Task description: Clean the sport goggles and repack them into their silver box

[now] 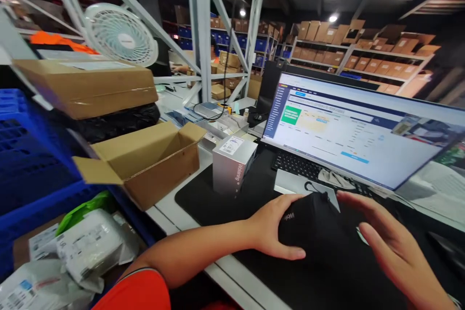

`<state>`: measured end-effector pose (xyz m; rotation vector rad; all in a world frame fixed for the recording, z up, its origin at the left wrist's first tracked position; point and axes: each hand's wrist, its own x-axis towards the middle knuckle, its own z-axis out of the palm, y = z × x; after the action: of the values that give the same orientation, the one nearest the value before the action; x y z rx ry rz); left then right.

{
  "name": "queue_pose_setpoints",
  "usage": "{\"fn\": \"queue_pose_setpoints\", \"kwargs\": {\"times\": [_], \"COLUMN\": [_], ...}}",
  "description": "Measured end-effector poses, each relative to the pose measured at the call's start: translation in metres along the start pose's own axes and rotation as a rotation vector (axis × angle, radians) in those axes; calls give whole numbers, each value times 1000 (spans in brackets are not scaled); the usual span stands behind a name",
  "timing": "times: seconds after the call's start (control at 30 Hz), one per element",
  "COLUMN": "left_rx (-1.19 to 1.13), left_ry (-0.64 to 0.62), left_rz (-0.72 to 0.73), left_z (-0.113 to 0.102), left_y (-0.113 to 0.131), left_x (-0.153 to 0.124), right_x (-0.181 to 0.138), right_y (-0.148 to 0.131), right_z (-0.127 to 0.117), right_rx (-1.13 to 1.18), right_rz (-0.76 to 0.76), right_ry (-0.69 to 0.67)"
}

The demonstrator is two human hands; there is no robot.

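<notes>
Between our hands, over the black flat desk mat [203,198], sits a black soft-fabric drawstring pouch [319,237] with pale lettering. We judge it fairly light, its cloth yielding, best held by the body rather than the thin cord [311,185]. Our left hand [271,225] cups one side, thumb and fingers spread, how firmly we cannot tell; our right hand [394,242] is wide at the other. Farther left stands a silver-grey upright carton [232,169].
</notes>
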<state>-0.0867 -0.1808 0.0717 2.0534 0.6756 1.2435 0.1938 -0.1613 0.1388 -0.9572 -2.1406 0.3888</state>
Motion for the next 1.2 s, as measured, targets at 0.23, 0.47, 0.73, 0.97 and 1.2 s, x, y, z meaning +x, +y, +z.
{"fn": "queue_pose_setpoints", "kwargs": {"times": [0.23,0.47,0.73,0.97,1.2], "left_rx": [215,396,237,-116,-516], "left_ry": [-213,-203,-74,85,432], "left_rz": [100,92,-104,-283,-504], "left_z": [1,4,0,-2,-9], "left_y": [-7,-5,2,1,13], "left_x": [-7,-7,-4,5,13], "right_x": [11,6,7,-8,-29], "right_y": [-18,-19,-27,-60,-68], "right_z": [9,16,35,30,99], "right_rx": [139,130,266,72,9], "right_rz": [-69,-103,-85,-408,-599], "right_ry": [-204,-103,299,129,-21]}}
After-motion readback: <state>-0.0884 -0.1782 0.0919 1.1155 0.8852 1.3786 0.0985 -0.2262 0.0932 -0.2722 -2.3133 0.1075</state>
